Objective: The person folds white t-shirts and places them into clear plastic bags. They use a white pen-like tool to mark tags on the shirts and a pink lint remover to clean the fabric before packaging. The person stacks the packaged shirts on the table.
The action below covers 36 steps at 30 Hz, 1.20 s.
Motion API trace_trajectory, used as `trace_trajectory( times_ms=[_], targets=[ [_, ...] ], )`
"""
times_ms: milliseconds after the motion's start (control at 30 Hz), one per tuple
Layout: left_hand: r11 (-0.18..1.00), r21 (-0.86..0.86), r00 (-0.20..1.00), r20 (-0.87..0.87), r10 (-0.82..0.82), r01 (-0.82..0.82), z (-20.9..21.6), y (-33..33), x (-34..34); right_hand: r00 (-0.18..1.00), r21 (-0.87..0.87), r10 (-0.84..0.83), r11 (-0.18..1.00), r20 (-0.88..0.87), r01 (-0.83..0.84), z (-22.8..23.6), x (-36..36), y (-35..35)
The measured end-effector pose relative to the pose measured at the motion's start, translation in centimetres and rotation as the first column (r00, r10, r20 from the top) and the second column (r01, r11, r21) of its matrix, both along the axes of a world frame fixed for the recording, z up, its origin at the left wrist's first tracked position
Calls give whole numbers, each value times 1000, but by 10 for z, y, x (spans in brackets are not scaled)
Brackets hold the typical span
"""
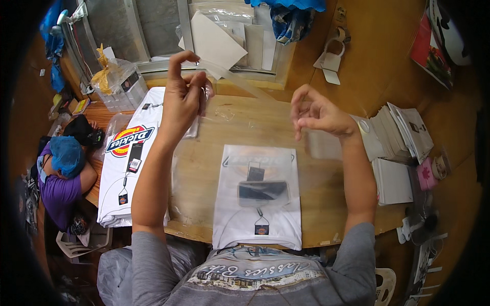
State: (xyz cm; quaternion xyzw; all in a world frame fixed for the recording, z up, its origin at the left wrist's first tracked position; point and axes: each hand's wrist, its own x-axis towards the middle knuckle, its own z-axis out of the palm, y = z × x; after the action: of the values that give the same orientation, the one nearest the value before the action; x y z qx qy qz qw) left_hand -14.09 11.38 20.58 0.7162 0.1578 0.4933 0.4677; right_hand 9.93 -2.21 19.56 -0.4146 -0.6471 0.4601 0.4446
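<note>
My left hand [186, 99] is raised over the table, its fingers bent and closed on a clear plastic bag [245, 84]. The film stretches across to my right hand [321, 116], whose curled fingers are slightly blurred at the bag's other side. Below and between my hands lies a folded white T-shirt [232, 219] with a dark hang tag [261, 229] near its lower edge. A dark, phone-like rectangle [263, 194] rests on the shirt, hazy behind see-through film. Where the bag's lower edge ends is hard to make out.
To the left stands a pile of folded white T-shirts [115, 191] with tags. A person in a purple top [69, 191] leans on the table beyond it. Stacks of paper-like packs [388, 135] and a pink box [426, 173] sit at the right.
</note>
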Motion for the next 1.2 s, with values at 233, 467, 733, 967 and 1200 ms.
trace_trajectory(
  times_ms=[233,467,733,967,1200],
  targets=[
    [870,317,815,-560,-150,378,12,30,-14,701,224,-202,973,684,61,28,19,3],
    [850,348,759,-645,-88,395,13,52,8,396,161,-156,987,905,22,17,37,12],
    [280,904,806,107,582,-322,3,110,40,-134,598,-583,785,801,161,-40,69,41],
    [532,553,715,683,152,-641,-53,76,53,-46,850,-942,-321,-333,417,-86,58,51],
    [847,-315,903,-195,383,-428,-238,71,69,25,484,-996,65,88,873,-256,62,58]
  ],
)
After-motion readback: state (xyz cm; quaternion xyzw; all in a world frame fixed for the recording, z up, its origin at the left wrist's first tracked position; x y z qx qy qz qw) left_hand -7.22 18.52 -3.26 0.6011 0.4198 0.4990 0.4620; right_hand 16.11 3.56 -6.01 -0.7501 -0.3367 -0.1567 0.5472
